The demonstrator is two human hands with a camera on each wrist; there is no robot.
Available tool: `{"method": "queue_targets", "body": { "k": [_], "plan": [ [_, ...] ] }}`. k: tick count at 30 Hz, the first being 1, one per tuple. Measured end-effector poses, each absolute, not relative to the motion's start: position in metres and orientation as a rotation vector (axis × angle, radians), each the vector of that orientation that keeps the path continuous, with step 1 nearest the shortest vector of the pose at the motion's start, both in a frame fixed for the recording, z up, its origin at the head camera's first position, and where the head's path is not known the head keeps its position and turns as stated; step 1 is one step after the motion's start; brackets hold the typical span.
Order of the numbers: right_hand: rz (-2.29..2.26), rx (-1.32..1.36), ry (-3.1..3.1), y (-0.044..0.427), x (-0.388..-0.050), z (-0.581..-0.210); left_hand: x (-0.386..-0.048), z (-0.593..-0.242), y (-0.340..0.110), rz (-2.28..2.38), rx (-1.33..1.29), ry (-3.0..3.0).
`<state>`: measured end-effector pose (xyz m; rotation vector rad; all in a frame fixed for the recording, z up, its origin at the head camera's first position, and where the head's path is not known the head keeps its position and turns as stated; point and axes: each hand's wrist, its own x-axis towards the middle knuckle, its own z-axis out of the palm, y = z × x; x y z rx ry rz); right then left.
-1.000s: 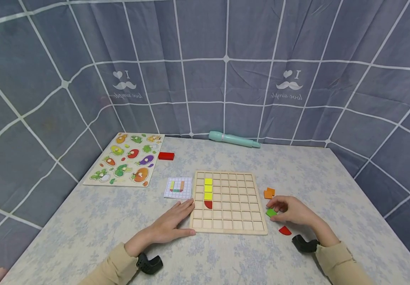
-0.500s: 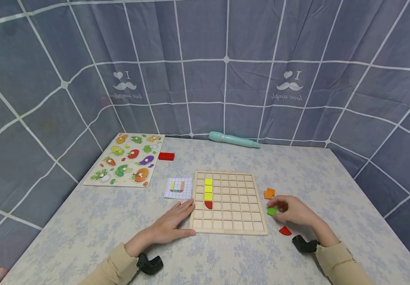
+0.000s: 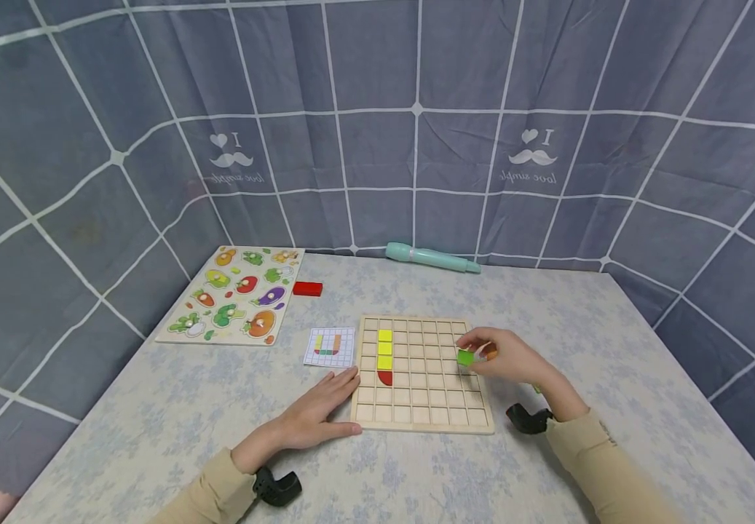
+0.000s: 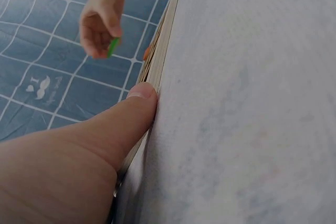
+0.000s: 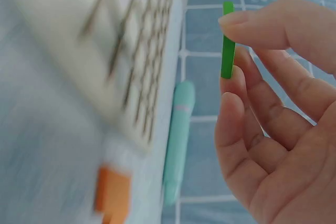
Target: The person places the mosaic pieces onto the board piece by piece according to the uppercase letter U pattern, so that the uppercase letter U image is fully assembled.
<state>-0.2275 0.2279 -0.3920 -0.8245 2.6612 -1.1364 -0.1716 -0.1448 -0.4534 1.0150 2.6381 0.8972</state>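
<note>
Your right hand (image 3: 508, 356) pinches the green tile (image 3: 465, 357) between thumb and fingers, raised over the grid board's (image 3: 438, 397) right side; this hold apparently keeps its face uncovered. Your left hand (image 3: 308, 413), fingers extended, thumb apart, rests against the grid board's left edge (presumably steadying it). The pattern card (image 3: 329, 347) lies just left of the grid board, likely for easy viewing.

Left hand (image 4: 79, 156) against the wooden board (image 4: 164, 40), right hand (image 4: 102, 19) beyond with a green tile (image 4: 112, 48).
</note>
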Motion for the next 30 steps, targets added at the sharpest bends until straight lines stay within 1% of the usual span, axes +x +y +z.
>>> {"method": "queue_targets", "body": {
  "k": [5, 14, 22, 30],
  "plan": [
    [-1.191, -0.896, 2.603, 0.198, -0.239, -0.389, -0.172, -0.453, -0.146, 0.904, 1.018, 2.639],
    [-1.175, -0.955, 2.451, 0.156, -0.25, -0.403, -0.172, -0.454, -0.147, 0.908, 1.008, 2.625],
    [-1.12, -0.996, 2.381, 0.139, -0.255, -0.41, -0.172, -0.454, -0.145, 0.903, 1.01, 2.634],
    [-1.068, -0.96, 2.352, 0.132, -0.255, -0.414, -0.171, -0.452, -0.145, 0.902, 1.011, 2.636]
  ]
}}
